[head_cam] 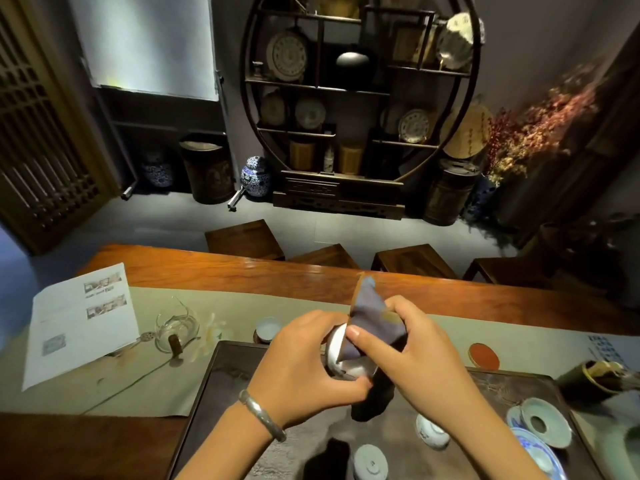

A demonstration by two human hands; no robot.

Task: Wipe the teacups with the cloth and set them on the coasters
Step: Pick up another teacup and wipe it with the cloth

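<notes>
Over the dark tea tray (221, 375) on the long wooden table (242, 271), the left hand (304, 368) cups a white teacup (334, 348) tilted on its side, fingers curled round it. The right hand (408, 355) pinches a grey-blue cloth (370, 317) and pushes it into the cup's mouth. Another teacup (267, 329) seems to sit on a coaster beyond the tray; a red coaster (483, 355) lies to the right.

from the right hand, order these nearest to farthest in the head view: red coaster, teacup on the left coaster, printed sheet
From the right hand:
1. Red coaster, just to its right on the runner.
2. Teacup, left past both hands, beyond the tray.
3. Printed sheet, far left of the table.
</notes>
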